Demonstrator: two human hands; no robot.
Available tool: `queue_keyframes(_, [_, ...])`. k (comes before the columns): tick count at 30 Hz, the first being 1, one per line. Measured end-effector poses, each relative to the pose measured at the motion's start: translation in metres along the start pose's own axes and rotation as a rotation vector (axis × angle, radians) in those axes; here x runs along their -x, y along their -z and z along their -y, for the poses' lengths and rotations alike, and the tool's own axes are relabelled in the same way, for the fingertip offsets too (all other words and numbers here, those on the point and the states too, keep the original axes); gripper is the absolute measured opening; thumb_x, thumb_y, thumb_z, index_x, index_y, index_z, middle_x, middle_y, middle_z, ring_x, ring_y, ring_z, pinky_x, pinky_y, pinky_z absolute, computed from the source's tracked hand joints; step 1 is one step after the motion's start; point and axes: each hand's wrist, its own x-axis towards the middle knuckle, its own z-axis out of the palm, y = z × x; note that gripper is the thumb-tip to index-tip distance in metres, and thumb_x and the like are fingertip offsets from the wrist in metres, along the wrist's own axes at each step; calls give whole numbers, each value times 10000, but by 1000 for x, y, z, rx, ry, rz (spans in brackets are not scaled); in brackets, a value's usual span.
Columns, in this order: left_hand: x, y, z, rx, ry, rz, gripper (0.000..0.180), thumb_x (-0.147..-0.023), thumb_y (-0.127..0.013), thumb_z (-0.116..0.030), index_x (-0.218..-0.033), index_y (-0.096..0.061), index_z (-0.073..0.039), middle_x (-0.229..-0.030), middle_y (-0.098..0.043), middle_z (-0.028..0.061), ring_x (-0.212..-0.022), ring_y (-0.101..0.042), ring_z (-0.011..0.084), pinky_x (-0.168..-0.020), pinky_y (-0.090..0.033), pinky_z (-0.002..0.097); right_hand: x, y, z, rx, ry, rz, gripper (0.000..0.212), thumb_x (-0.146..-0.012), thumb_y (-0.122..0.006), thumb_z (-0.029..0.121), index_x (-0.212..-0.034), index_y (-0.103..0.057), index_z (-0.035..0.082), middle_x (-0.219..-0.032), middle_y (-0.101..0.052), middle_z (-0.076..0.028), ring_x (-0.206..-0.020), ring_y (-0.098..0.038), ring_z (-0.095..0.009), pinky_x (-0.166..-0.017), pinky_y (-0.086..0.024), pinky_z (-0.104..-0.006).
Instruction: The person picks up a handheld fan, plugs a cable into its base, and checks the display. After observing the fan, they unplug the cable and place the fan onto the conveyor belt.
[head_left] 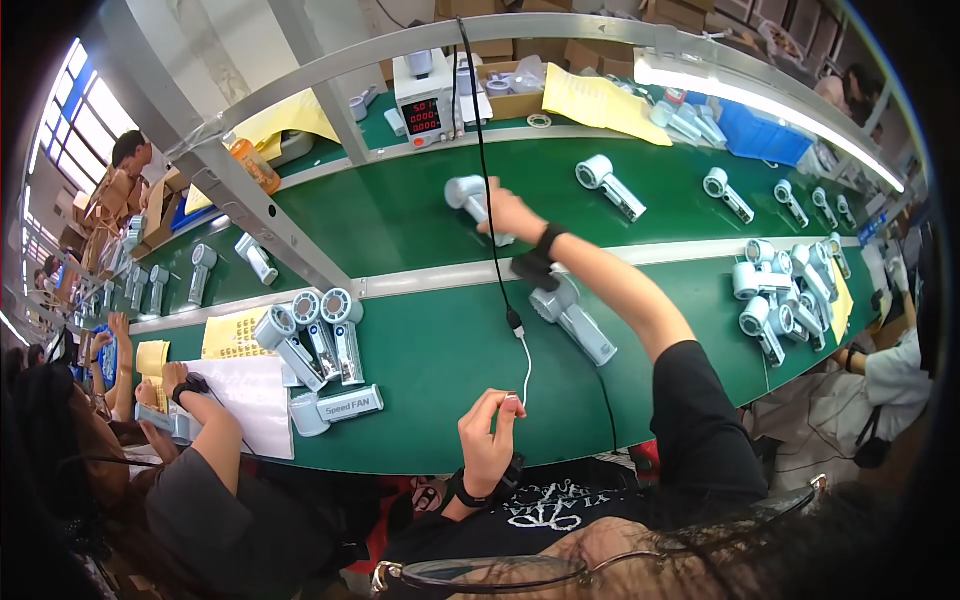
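My left hand (487, 440) is raised over the near edge of the green bench, thumb and fingertips pinched on the end of a white cable (527, 365). That cable joins a black cord (491, 190) hanging from the metal rail above. My right hand (515, 212) reaches across to the far green strip, its fingers closed around the handle of a pale blue handheld fan (464, 192). Another handheld fan (585, 332) lies on the bench below my right forearm, its head partly covered by a dark object at my wrist.
Several fans (785, 290) are heaped at right, and more (320, 330) stand at left beside a white sheet (245, 400). A row of fans (610, 187) lies along the far strip. A meter (425, 105) with red digits stands behind. A co-worker's hand (175, 380) is at left; a metal post (270, 200) rises nearby.
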Motion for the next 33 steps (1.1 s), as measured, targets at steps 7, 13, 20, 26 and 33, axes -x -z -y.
queue_keyframes(7, [2,-11,11,105,45,73,238,-963,-512,-69,-766,-544,60,-725,-580,78,-643,-568,132,-608,-461,255,139,59,-38,-1737,-103,160,535,-889,-556,199,-1317,-374,-63,-1252,-528,-243,-1092,-587,-307,-953,-479,-474])
queue_keyframes(13, [-1,-38,5,138,70,250,245,-971,-505,-85,-772,-534,55,-728,-570,75,-644,-569,134,-613,-462,258,252,51,-5,-2008,-100,-20,475,-866,-551,204,-1275,-411,8,-1226,-514,-168,-1035,-572,-279,-957,-451,-540])
queue_keyframes(20, [3,-62,0,229,111,424,179,-985,-464,-85,-863,-520,33,-765,-543,71,-668,-564,134,-635,-457,266,295,16,18,-2053,-53,-196,421,-826,-611,142,-1206,-438,85,-967,-477,-66,-824,-537,-157,-777,-519,-407])
queue_keyframes(26, [6,-67,-5,242,54,428,161,-982,-446,-81,-880,-523,18,-794,-541,96,-626,-563,167,-577,-432,288,303,13,33,-2154,37,-173,415,-821,-633,141,-1187,-442,97,-908,-439,-32,-757,-497,-116,-659,-473,-310])
queue_keyframes(33, [9,-61,-7,349,179,437,184,-984,-448,-88,-856,-525,20,-713,-524,57,-560,-514,116,-529,-397,256,304,3,34,-2177,16,-135,433,-819,-672,157,-1182,-438,134,-924,-443,-43,-788,-525,-138,-691,-493,-346])
